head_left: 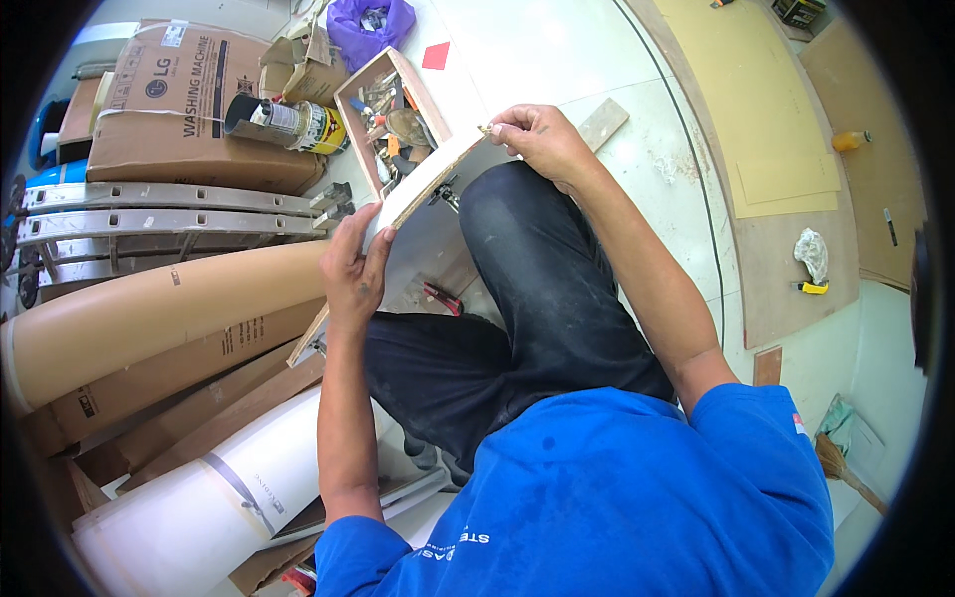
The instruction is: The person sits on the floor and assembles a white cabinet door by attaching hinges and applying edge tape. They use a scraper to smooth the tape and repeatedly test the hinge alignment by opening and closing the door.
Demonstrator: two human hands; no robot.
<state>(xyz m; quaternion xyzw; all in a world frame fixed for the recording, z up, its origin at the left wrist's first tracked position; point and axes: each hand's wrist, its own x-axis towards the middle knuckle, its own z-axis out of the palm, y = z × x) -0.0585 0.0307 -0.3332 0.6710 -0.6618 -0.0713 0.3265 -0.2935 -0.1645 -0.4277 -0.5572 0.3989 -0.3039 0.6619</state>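
Note:
I hold a narrow plywood strip (430, 177) with a white face, tilted edge-up over my knee. My left hand (353, 271) grips its near end from below. My right hand (537, 139) pinches its far end, with a small screw or nail between the fingertips at the top corner. My black trouser leg (537, 289) lies right under the strip.
A wooden tray of tools (370, 90) sits beyond the strip, with a tin can (288, 124) and a cardboard box (169, 99) to its left. Long rolls (159, 308) and metal rails (149, 214) lie at my left. Plywood sheets (786, 219) cover the floor at right.

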